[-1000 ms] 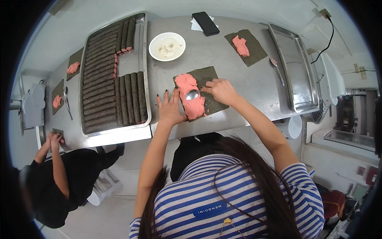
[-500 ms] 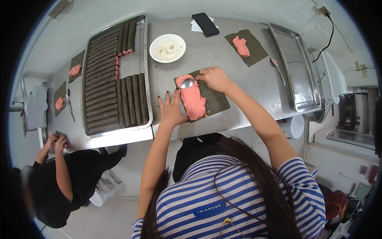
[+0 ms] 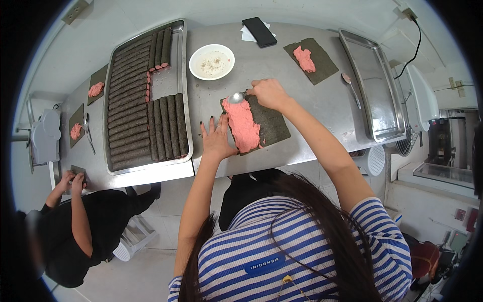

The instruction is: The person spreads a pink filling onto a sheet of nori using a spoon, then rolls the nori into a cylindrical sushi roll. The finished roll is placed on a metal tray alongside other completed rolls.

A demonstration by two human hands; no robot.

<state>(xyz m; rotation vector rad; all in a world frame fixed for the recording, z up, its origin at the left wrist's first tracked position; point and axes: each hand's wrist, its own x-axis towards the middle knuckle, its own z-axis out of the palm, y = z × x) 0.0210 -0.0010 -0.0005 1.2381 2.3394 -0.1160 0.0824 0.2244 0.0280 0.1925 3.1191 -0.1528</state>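
A dark seaweed sheet [image 3: 271,126] lies on the steel table [image 3: 312,95] in front of me, with a long strip of pink paste [image 3: 243,124] along its left side. My right hand [image 3: 269,93] grips a metal spoon [image 3: 236,97] whose bowl rests at the far end of the paste. My left hand [image 3: 217,138] lies flat with fingers spread, pressing the sheet's left edge beside the paste.
A long tray [image 3: 182,75] on the left holds several finished dark rolls [image 3: 132,108]. A white bowl [image 3: 212,61], a black phone [image 3: 259,31], a second sheet with paste [image 3: 309,59], another spoon [image 3: 350,86] and an empty tray [image 3: 375,88] lie farther off. Another person [image 3: 75,226] works at lower left.
My right hand has drawn the spoon from the middle of the paste up to its far end, spreading the paste into a longer strip. My left hand stayed at the sheet's left edge.
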